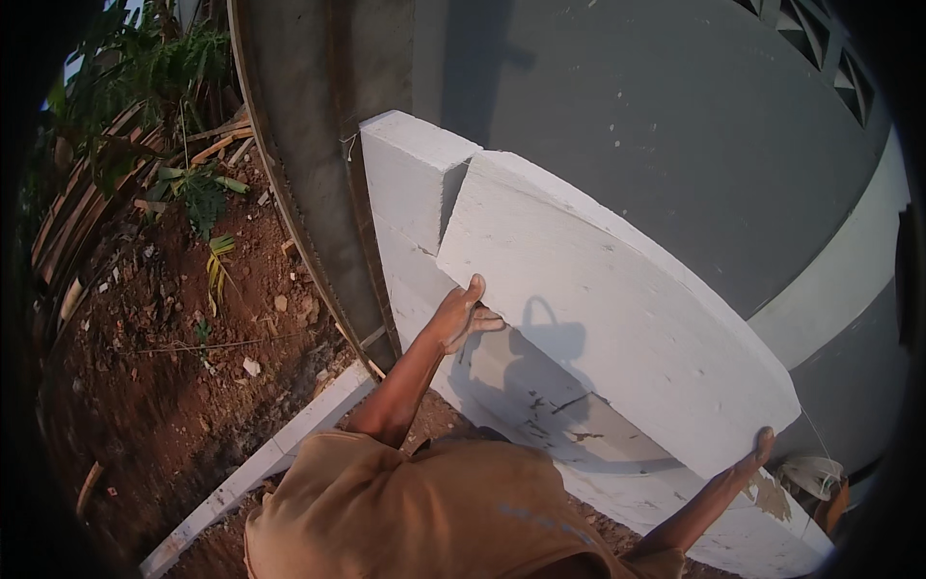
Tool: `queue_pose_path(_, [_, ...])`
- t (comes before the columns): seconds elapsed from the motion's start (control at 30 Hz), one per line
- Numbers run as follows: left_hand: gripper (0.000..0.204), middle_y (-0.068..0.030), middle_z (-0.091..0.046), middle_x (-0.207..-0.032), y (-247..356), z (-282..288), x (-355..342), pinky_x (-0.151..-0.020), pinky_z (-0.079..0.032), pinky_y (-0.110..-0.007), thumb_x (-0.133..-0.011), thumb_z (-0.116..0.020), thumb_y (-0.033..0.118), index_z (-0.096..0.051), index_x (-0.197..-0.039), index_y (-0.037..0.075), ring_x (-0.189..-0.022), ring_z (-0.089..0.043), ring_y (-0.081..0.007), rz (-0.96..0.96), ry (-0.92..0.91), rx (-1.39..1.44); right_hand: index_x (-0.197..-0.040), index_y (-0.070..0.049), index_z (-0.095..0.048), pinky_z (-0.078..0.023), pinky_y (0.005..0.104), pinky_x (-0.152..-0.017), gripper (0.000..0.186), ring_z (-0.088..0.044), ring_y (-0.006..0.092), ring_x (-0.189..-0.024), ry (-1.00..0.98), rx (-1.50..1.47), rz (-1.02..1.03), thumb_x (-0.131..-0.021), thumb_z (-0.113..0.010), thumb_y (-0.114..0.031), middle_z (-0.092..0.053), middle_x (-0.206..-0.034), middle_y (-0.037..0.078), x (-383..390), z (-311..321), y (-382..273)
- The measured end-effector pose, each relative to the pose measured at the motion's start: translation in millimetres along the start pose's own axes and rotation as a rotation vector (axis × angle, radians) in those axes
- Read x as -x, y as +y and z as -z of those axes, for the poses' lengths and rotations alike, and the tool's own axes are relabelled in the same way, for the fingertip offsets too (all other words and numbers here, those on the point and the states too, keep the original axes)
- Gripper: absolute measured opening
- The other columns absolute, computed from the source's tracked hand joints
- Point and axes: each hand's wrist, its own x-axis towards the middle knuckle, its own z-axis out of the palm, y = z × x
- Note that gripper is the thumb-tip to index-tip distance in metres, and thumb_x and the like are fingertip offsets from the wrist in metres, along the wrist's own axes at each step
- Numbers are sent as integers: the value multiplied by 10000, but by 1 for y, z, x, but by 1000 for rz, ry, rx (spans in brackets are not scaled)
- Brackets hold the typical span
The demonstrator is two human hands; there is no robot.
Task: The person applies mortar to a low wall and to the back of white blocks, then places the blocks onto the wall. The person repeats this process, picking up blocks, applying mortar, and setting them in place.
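Note:
A long white block (608, 289) with a rough face lies along the top of a lower white block course (598, 482). My left hand (461, 317) holds its lower edge near the left end, thumb on the face and fingers at the edge. My right hand (752, 454) grips the lower right corner, thumb upward, its other fingers mostly hidden. A shorter white block (410, 169) stands at the left end, with a gap at the top between the two. My head's shadow falls across the long block and the course below.
A grey wall (666, 125) rises behind the blocks, with triangular openings at upper right. A grey upright (338, 174) stands on the left. Beyond it lie reddish rubble soil (241, 289), plants (174, 96) and a low white ledge (270, 444). A pale bundle (805, 478) lies at right.

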Motion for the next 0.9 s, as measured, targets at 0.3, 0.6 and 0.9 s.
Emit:
queue_pose_path(0.3, [746, -115, -541, -920, -11, 21, -20, -678, -605, -353, -922, -595, 655, -473, -1109, -57, -763, -654, -238, -146, 188, -163, -1402, 41, -446, -568, 404, -902, 803, -656, 289, -1083, -121, -45, 46, -706, -705, -265, -613, -1233, 171, -8, 9, 20])
queue_pose_path(0.6, [756, -97, -560, -1079, 2, 39, 12, -643, -543, -301, -947, -566, 647, -473, -1313, -7, -772, -564, -178, -99, 296, -260, -1435, 73, -384, -495, 392, -999, 940, -614, 297, -1143, -18, -97, -4, -674, -782, -311, -596, -1259, 194, 7, -20, 21])
queue_pose_path(0.9, [459, 32, -396, -698, 1, 14, -26, -747, -606, -342, -951, -684, 471, -449, -772, 120, -676, -625, -163, -153, -35, -47, -1453, 51, -377, -487, 422, -1006, 972, -569, 305, -1206, -13, -37, -1, -663, -783, -343, -580, -1282, 210, -16, 22, 28])
